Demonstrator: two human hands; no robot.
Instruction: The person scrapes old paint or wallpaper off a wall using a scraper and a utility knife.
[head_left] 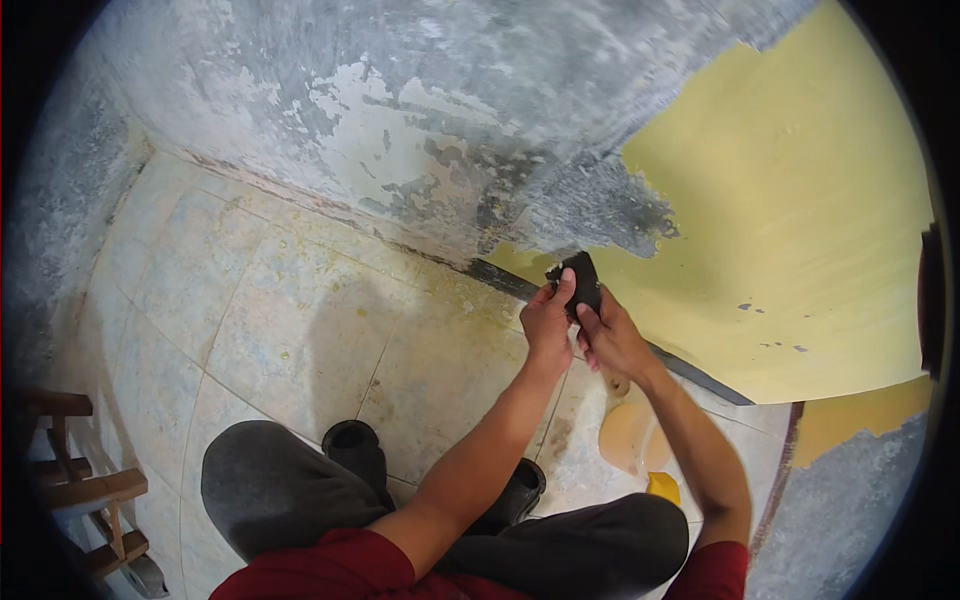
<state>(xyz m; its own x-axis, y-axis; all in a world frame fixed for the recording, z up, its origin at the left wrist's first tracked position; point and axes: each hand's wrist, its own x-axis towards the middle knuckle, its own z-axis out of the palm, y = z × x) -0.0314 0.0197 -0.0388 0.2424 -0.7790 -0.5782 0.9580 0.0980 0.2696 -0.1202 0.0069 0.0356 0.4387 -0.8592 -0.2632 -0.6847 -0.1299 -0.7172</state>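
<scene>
Both of my hands grip a flat, black, rectangular scraper-like piece low against the wall. My left hand is closed on its left side, thumb laid along its face. My right hand is closed around its lower right side. Pale flecks cling to the piece's upper left edge. Just above it, yellow paint meets a bared grey, patchy stretch of wall. Where the piece's far edge touches the wall, I cannot tell exactly.
A dark baseboard strip runs along the wall's foot. Paint crumbs lie on the pale floor tiles. A peach-coloured container and a yellow object are by my right forearm. Wooden rungs stand at the left.
</scene>
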